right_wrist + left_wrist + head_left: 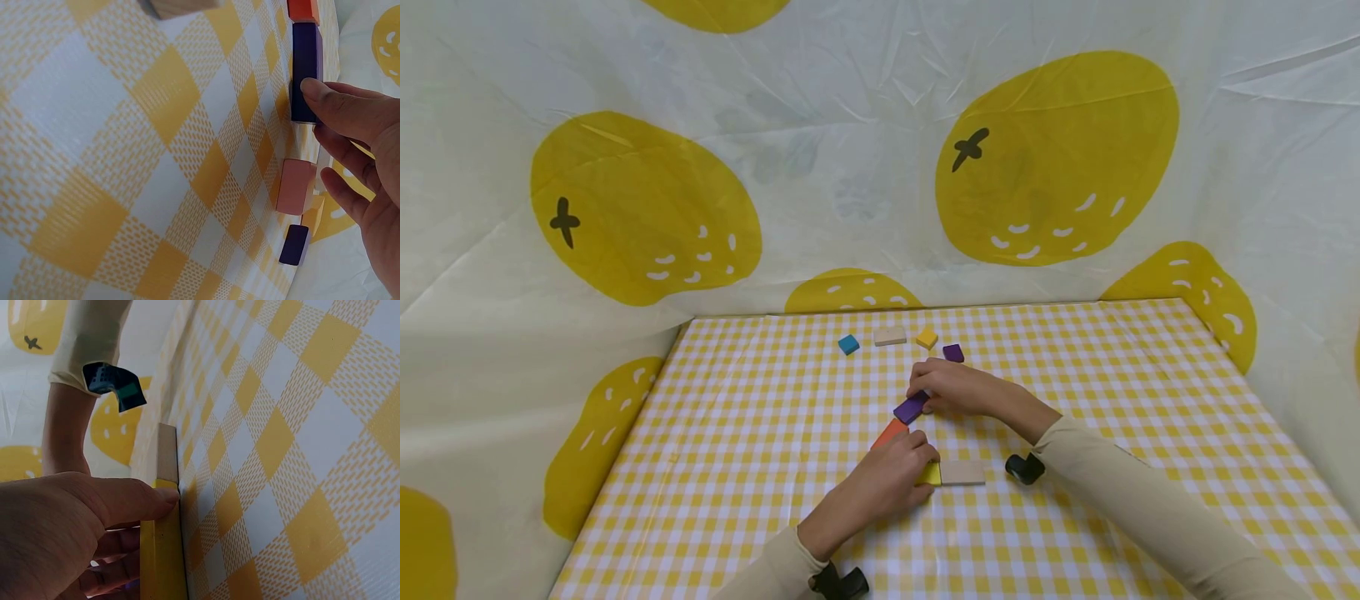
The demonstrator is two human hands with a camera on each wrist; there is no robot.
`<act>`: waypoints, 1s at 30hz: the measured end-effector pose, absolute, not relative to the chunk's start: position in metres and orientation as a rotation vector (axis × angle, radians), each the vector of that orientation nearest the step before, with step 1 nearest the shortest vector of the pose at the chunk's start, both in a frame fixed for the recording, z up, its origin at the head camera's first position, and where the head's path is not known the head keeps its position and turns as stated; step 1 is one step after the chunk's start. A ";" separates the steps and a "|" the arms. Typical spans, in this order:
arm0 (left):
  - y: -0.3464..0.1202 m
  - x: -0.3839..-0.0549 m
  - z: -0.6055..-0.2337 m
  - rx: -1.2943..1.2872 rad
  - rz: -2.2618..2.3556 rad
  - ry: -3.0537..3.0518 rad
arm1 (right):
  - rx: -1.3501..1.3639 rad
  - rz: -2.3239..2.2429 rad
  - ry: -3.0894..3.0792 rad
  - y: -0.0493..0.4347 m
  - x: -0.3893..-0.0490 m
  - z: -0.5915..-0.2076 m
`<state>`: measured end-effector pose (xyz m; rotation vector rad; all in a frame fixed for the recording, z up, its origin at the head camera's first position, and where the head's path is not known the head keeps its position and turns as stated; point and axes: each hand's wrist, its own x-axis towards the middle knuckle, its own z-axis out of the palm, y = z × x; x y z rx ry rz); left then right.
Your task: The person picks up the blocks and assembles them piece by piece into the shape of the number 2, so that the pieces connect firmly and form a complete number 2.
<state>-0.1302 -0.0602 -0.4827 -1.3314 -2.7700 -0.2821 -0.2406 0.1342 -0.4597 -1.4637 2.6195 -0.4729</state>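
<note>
My right hand (958, 388) pinches a long purple block (912, 407), thumb on its near side and fingers beyond it in the right wrist view. An orange block (889, 433) meets the purple block's lower end, forming a slanted line. Below, my left hand (886, 473) holds a yellow block (164, 550), thumb along the near side and fingers on the far side. That hand covers most of the yellow block in the head view. A plain wooden block (962, 473) continues the yellow one to the right, end to end.
Along the table's back lie a blue block (848, 344), a pale wooden block (890, 336), a small yellow block (927, 339) and a dark purple block (953, 353). A pink block (295, 187) shows beyond my right hand. Yellow-checked cloth (737, 467) covers the table.
</note>
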 end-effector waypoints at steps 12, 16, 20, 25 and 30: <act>-0.059 -0.129 -0.483 -1.325 -0.263 -2.781 | -1.518 -0.474 2.601 0.136 -0.241 -0.459; -0.059 -0.129 -0.483 -1.332 -0.252 -2.769 | -1.518 -0.463 2.600 0.137 -0.241 -0.461; -0.059 -0.129 -0.482 -1.330 -0.250 -2.768 | -1.489 -0.473 2.598 0.138 -0.239 -0.459; -0.059 -0.129 -0.482 -1.330 -0.248 -2.768 | -1.478 -0.470 2.599 0.139 -0.237 -0.456; -0.059 -0.129 -0.482 -1.325 -0.241 -2.768 | -1.499 -0.464 2.603 0.139 -0.238 -0.455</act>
